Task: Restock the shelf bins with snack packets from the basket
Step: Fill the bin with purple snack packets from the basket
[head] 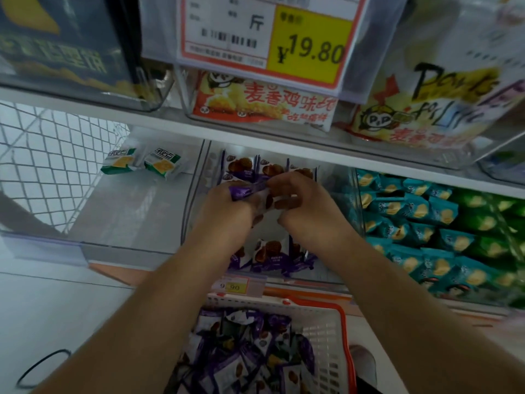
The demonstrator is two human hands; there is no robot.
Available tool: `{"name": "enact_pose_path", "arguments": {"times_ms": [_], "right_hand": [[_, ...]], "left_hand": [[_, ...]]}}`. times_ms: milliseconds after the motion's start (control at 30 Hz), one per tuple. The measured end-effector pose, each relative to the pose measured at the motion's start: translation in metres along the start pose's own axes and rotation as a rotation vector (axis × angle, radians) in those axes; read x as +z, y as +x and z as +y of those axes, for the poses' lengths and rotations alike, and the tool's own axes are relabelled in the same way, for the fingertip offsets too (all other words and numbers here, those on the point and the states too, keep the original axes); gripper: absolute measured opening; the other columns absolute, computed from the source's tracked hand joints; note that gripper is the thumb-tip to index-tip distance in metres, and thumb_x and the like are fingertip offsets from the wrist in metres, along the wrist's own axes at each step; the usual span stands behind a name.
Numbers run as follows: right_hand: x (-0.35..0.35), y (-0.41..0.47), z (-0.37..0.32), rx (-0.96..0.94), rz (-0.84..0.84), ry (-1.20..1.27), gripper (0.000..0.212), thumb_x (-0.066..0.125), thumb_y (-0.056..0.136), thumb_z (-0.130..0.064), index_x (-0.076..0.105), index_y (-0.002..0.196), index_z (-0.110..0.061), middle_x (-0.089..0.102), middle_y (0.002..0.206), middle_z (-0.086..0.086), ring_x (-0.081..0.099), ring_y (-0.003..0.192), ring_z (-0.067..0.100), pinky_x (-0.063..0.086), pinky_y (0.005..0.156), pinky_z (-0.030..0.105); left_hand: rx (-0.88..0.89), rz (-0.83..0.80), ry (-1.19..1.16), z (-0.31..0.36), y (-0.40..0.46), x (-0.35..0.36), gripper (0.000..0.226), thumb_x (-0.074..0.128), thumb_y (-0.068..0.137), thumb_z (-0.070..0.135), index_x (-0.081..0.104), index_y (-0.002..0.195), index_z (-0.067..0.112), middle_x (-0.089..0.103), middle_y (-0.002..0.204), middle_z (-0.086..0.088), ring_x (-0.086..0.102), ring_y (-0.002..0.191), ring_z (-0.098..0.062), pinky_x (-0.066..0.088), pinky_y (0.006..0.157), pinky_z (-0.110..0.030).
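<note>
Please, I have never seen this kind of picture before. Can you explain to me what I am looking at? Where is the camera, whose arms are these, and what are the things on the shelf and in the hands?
There is no machine here. One camera sits on a person's head and looks down, so the two bare arms are that person's own.

The left hand and the right hand together hold purple snack packets over a clear shelf bin. The bin already has rows of the same packets at its back and front.

Below is a white basket with an orange rim, full of more purple packets.

The neighbouring bin to the left holds only two green packets. To the right lie teal packets. Above hangs a price tag reading 19.80.
</note>
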State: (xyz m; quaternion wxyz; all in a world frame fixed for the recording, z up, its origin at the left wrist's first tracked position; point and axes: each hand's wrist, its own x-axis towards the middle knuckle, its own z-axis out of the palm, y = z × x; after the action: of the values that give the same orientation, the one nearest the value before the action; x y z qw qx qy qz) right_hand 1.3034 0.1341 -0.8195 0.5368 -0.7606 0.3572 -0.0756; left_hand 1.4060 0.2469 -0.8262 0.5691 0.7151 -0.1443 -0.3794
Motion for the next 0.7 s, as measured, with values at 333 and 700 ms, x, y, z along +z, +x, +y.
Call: {"name": "enact_pose_path", "arguments": {"times_ms": [333, 700], "right_hand": [[0.005, -0.011, 0.005, -0.277, 0.109, -0.355, 0.084, 0.085, 0.085, -0.026, 0.04, 0.153, -0.043, 0.042, 0.136, -0.005, 0.052, 0.118, 0.011, 0.045, 0.093, 0.008], [-0.002, 0.011, 0.007, -0.141, 0.149, -0.332, 0.027, 0.066, 0.098, -0.012, 0.063, 0.122, -0.025, 0.063, 0.105, -0.014, 0.06, 0.088, -0.001, 0.045, 0.065, 0.002]], "left_hand": [[0.033, 0.045, -0.163, -0.005, -0.003, 0.002, 0.016, 0.066, 0.099, 0.019, 0.074, 0.109, 0.028, 0.079, 0.097, 0.007, 0.076, 0.091, -0.011, 0.061, 0.092, -0.041], [-0.111, -0.029, -0.112, 0.002, 0.011, 0.009, 0.04, 0.057, 0.1, 0.055, 0.069, 0.118, 0.021, 0.074, 0.111, -0.002, 0.074, 0.096, -0.019, 0.064, 0.078, -0.034]]}}
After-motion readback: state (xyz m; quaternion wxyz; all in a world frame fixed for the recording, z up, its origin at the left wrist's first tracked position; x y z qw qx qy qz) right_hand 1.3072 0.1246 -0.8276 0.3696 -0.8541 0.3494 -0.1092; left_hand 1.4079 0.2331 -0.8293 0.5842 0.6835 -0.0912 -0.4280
